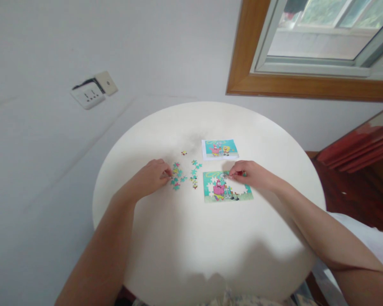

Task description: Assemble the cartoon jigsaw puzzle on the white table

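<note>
A partly assembled jigsaw puzzle (pixel 218 193) with a pink starfish cartoon figure lies flat on the white round table (pixel 178 246). White gaps show at its left and upper right. My right hand (pixel 250 173) is over the puzzle's upper right, thumb and fingers pinched on a small puzzle piece mostly hidden by the fingertips. Left of the puzzle lie several loose puzzle pieces (pixel 176 180), teal, yellow and pink. At their left edge rests my left hand (pixel 155 176), its fingers curled together; what they hold, if anything, is too small to make out.
Behind the puzzle lies a reference picture card (pixel 221 148) with the same cartoon scene. More loose pieces (pixel 194 172) form a column beside the puzzle, and a single piece (pixel 184 153) lies farther back. A wall with a socket (pixel 89 94) and a wood-framed window (pixel 242 83) border the table.
</note>
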A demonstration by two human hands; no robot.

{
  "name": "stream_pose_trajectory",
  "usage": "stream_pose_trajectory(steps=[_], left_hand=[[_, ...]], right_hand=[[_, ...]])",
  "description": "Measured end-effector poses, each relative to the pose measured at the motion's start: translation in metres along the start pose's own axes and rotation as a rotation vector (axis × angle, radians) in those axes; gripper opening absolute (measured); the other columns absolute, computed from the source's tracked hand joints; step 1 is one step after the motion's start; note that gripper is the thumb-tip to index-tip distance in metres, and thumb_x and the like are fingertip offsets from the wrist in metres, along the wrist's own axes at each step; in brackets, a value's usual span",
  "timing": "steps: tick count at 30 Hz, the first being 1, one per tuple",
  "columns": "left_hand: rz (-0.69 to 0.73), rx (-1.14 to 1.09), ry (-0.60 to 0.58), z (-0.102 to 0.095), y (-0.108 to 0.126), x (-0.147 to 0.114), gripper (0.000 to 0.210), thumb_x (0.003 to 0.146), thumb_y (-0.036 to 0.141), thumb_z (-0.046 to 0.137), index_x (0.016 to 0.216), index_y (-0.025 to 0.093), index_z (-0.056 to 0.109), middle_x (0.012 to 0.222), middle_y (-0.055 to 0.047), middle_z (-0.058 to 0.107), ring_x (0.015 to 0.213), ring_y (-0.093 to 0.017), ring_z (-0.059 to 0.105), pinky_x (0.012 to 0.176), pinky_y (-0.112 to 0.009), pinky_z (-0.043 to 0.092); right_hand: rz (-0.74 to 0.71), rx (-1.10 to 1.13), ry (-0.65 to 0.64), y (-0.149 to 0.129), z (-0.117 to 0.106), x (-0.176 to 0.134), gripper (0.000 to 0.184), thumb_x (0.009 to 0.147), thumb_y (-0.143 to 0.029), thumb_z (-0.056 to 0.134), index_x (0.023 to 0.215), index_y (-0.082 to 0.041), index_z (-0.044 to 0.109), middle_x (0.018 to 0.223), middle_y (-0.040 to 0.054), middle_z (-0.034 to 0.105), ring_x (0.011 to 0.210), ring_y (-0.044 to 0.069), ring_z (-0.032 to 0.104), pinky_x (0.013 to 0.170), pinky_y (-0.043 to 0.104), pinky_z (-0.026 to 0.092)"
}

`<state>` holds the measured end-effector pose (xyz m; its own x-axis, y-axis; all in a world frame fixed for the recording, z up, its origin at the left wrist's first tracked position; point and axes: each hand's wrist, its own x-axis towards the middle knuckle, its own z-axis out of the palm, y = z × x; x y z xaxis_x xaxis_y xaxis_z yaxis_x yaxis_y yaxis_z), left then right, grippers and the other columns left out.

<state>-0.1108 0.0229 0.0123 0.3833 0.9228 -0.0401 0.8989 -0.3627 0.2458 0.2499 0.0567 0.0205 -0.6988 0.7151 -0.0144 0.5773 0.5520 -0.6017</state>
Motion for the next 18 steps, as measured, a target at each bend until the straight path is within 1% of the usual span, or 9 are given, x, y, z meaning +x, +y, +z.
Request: stream_pose_trajectory(steps=[3, 10, 14, 18], left_hand=[[0.000, -0.022, -0.007, -0.001, 0.003, 0.000, 0.018, 0.077, 0.027, 0.049, 0.082, 0.019, 0.064, 0.089, -0.006, 0.066, 0.091, -0.022, 0.060, 0.086, -0.033, 0.044], [-0.111, -0.078, -0.040, -0.008, 0.007, -0.003, 0.024, 0.075, 0.031, 0.053, 0.092, 0.018, 0.062, 0.092, -0.006, 0.066, 0.085, -0.021, 0.061, 0.080, -0.031, 0.046], [-0.149, -0.069, -0.069, -0.010, 0.011, -0.002, 0.022, 0.074, 0.027, 0.051, 0.091, 0.020, 0.062, 0.085, -0.003, 0.066, 0.078, -0.019, 0.062, 0.073, -0.028, 0.046], [-0.155, -0.088, -0.064, -0.010, 0.015, -0.002, 0.024, 0.073, 0.026, 0.049, 0.092, 0.020, 0.063, 0.083, -0.002, 0.066, 0.075, -0.018, 0.062, 0.071, -0.027, 0.045]], right_hand=[[-0.006, -0.001, -0.001, 0.001, 0.000, 0.000, 0.021, 0.087, -0.028, 0.054, 0.088, -0.018, 0.073, 0.080, 0.0057, 0.066, 0.069, 0.015, 0.056, 0.068, 0.028, 0.044], [-0.013, -0.001, -0.009, -0.001, -0.001, 0.000, 0.022, 0.088, -0.027, 0.053, 0.089, -0.018, 0.072, 0.081, 0.0051, 0.065, 0.070, 0.014, 0.056, 0.070, 0.028, 0.045], [-0.003, -0.006, -0.017, -0.002, -0.001, 0.000, 0.021, 0.088, -0.027, 0.053, 0.089, -0.018, 0.072, 0.082, 0.0051, 0.066, 0.071, 0.014, 0.056, 0.070, 0.028, 0.045], [0.006, -0.010, -0.013, -0.003, -0.001, 0.000, 0.022, 0.088, -0.029, 0.053, 0.089, -0.018, 0.073, 0.081, 0.0053, 0.066, 0.070, 0.014, 0.056, 0.069, 0.028, 0.045]])
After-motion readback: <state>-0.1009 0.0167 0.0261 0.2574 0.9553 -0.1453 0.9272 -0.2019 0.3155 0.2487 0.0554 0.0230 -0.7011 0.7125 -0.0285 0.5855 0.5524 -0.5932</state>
